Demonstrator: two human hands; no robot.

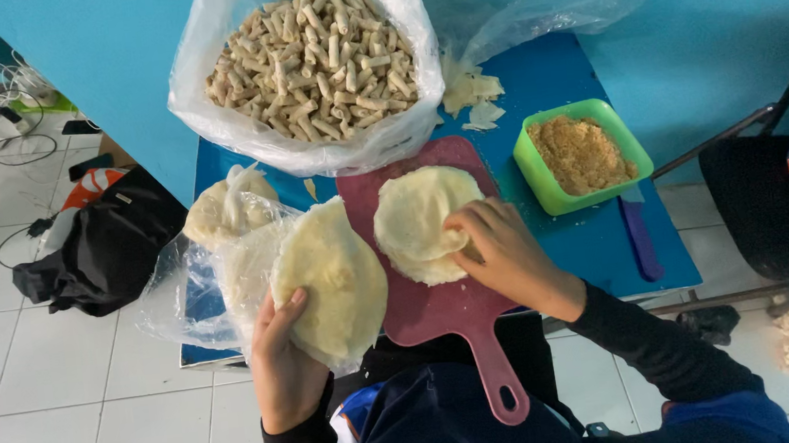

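Observation:
My left hand [282, 355] grips a stack of pale round wrapper sheets [332, 282] inside a clear plastic bag, held tilted over the table's near left edge. My right hand [505, 249] rests with its fingers on a second pile of round wrappers [419, 219] lying on a dark pink cutting board [443, 309] whose handle points toward me. A green square tub of brownish minced filling [583, 153] stands to the right of the board.
A large clear bag full of several small rolled pieces [314, 59] sits at the back of the blue table [602, 239]. A purple knife [640, 235] lies right of the board. Another bagged wrapper bundle [222, 210], a black bag on the floor [105, 252], and a chair [772, 191].

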